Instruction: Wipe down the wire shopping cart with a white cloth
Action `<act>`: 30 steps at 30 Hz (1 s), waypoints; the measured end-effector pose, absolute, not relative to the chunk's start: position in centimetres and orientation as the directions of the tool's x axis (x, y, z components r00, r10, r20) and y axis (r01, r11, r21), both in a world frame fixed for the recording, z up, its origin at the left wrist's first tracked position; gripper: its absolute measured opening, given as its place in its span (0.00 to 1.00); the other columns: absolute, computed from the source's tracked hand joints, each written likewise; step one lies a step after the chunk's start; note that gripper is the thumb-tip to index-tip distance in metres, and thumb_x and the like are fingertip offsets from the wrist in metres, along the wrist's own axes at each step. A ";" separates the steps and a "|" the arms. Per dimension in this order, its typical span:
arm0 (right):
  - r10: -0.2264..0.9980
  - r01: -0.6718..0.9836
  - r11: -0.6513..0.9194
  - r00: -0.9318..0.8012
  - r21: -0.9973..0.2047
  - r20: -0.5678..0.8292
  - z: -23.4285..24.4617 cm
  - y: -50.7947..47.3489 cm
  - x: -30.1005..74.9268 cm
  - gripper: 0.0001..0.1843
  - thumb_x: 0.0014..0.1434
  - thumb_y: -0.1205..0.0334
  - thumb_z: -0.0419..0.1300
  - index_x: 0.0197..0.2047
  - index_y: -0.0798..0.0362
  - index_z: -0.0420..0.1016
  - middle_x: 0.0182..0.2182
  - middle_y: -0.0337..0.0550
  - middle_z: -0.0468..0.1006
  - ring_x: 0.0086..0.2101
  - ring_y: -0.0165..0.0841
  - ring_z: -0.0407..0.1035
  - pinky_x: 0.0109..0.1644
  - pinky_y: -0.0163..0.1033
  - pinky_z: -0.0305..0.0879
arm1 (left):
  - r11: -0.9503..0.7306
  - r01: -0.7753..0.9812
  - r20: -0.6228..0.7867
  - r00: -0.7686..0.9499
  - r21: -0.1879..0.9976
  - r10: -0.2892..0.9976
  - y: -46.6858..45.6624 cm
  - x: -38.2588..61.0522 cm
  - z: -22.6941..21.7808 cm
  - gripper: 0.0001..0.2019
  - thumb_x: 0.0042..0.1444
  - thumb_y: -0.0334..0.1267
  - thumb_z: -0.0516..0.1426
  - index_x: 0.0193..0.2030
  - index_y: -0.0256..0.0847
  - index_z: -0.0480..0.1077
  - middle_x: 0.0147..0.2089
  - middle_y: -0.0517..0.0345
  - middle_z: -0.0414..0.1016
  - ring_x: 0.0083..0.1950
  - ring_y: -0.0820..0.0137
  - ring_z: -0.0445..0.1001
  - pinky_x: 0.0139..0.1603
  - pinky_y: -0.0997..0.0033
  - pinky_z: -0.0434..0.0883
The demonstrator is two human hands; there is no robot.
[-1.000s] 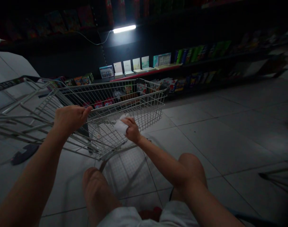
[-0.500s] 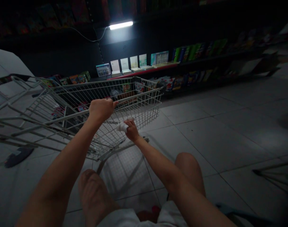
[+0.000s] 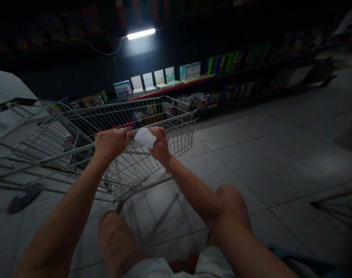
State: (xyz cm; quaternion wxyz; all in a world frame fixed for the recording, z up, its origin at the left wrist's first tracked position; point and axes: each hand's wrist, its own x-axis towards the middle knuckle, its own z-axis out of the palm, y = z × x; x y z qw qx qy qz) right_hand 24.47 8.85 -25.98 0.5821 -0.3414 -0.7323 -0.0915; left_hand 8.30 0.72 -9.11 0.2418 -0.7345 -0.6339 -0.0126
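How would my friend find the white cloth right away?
Find the big wire shopping cart. At its near top edge, look for the right hand. The white cloth is bunched there, solid and bright, unlike the cart's see-through grey wire.

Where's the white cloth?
White cloth is in the right hand, left of centre in the head view, by the shopping cart's near top rail, right of the left hand.

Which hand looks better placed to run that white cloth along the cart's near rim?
The right hand, most likely: it holds the cloth at the near rim. The left hand grips that rim further left and shows no cloth.
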 end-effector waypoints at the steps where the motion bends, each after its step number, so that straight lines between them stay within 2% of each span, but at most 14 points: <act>1: 0.355 0.608 0.757 -0.077 -0.238 0.932 -25.2 9.2 24.1 0.19 0.62 0.68 0.57 0.55 0.53 0.77 0.54 0.51 0.72 0.56 0.42 0.62 0.64 0.49 0.66 | -0.077 0.939 0.324 0.192 -0.336 0.926 0.6 8.2 -9.1 0.35 0.68 0.59 0.37 0.49 0.39 0.78 0.47 0.38 0.83 0.49 0.48 0.80 0.39 0.59 0.68; 4: 0.363 0.620 0.759 -0.155 -0.195 0.919 -27.1 9.3 23.7 0.14 0.62 0.69 0.57 0.48 0.53 0.80 0.51 0.50 0.74 0.52 0.40 0.63 0.62 0.47 0.67 | -0.070 0.944 0.323 0.179 -0.323 0.929 0.1 7.8 -9.2 0.35 0.68 0.61 0.36 0.47 0.40 0.78 0.47 0.39 0.83 0.49 0.48 0.80 0.40 0.58 0.69; 8: 0.561 0.631 0.718 -0.277 -0.293 0.780 -32.9 7.5 25.2 0.13 0.57 0.73 0.57 0.40 0.56 0.81 0.46 0.54 0.76 0.49 0.41 0.64 0.59 0.48 0.69 | -0.077 0.947 0.322 0.182 -0.313 0.929 -0.2 7.5 -9.2 0.34 0.68 0.59 0.36 0.47 0.40 0.78 0.47 0.39 0.83 0.47 0.49 0.81 0.41 0.58 0.69; 10: 0.585 0.631 0.706 -0.263 -0.322 0.767 -33.1 6.1 26.0 0.13 0.56 0.74 0.56 0.40 0.57 0.81 0.46 0.54 0.76 0.48 0.41 0.64 0.57 0.47 0.70 | -0.081 0.945 0.319 0.187 -0.317 0.929 -0.3 7.5 -9.2 0.34 0.68 0.59 0.37 0.48 0.40 0.77 0.47 0.39 0.82 0.47 0.49 0.81 0.40 0.57 0.69; 13: 0.492 0.622 0.713 -0.116 -0.324 0.863 -28.6 4.3 26.1 0.17 0.58 0.70 0.56 0.49 0.58 0.78 0.51 0.55 0.73 0.52 0.43 0.64 0.61 0.50 0.68 | -0.070 0.943 0.315 0.178 -0.325 0.932 -0.4 7.5 -9.1 0.34 0.68 0.59 0.37 0.48 0.40 0.77 0.47 0.39 0.83 0.48 0.48 0.81 0.39 0.58 0.69; 16: 0.381 0.625 0.732 -0.045 -0.272 0.923 -22.7 3.8 24.6 0.25 0.64 0.59 0.58 0.62 0.56 0.69 0.59 0.54 0.69 0.61 0.46 0.59 0.70 0.57 0.58 | -0.076 0.938 0.317 0.190 -0.337 0.929 -0.4 7.5 -9.0 0.32 0.68 0.57 0.37 0.48 0.40 0.77 0.48 0.39 0.82 0.48 0.49 0.81 0.39 0.60 0.69; 18: 0.330 0.632 0.748 -0.088 -0.203 0.940 -20.4 4.6 23.7 0.25 0.65 0.52 0.58 0.62 0.55 0.69 0.58 0.52 0.70 0.61 0.46 0.60 0.73 0.60 0.49 | -0.090 0.933 0.317 0.208 -0.349 0.925 -0.4 7.4 -9.1 0.30 0.69 0.55 0.39 0.49 0.39 0.76 0.48 0.39 0.82 0.48 0.49 0.81 0.39 0.60 0.69; 20: 0.308 0.649 0.744 -0.124 -0.158 0.943 -19.9 6.2 23.7 0.22 0.67 0.49 0.56 0.58 0.54 0.71 0.54 0.50 0.74 0.58 0.44 0.64 0.75 0.61 0.45 | -0.091 0.927 0.323 0.216 -0.363 0.922 -0.6 7.3 -9.2 0.30 0.69 0.55 0.39 0.49 0.39 0.76 0.47 0.39 0.82 0.46 0.49 0.81 0.37 0.60 0.69; 23: 0.294 0.694 0.708 -0.124 -0.129 0.948 -21.5 9.6 26.6 0.20 0.68 0.47 0.55 0.53 0.53 0.73 0.48 0.49 0.76 0.53 0.42 0.68 0.72 0.57 0.52 | -0.068 0.925 0.349 0.208 -0.374 0.914 -0.9 7.2 -9.3 0.32 0.69 0.58 0.37 0.46 0.39 0.76 0.45 0.41 0.83 0.45 0.48 0.81 0.36 0.60 0.69; 25: 0.269 0.720 0.678 -0.052 -0.150 0.962 -22.9 11.7 29.9 0.22 0.67 0.45 0.54 0.50 0.54 0.73 0.46 0.50 0.76 0.52 0.42 0.69 0.68 0.56 0.59 | -0.063 0.926 0.351 0.204 -0.373 0.914 -1.2 7.1 -9.4 0.33 0.69 0.58 0.37 0.45 0.39 0.76 0.44 0.42 0.83 0.45 0.48 0.81 0.36 0.60 0.68; 30: 0.292 0.747 0.564 0.218 -0.351 0.931 -23.6 13.8 34.8 0.23 0.69 0.45 0.50 0.49 0.55 0.74 0.45 0.55 0.74 0.55 0.46 0.66 0.65 0.60 0.62 | -0.088 0.926 0.341 0.222 -0.366 0.913 -1.6 7.1 -9.4 0.34 0.70 0.57 0.35 0.44 0.38 0.77 0.44 0.41 0.83 0.45 0.47 0.81 0.34 0.59 0.67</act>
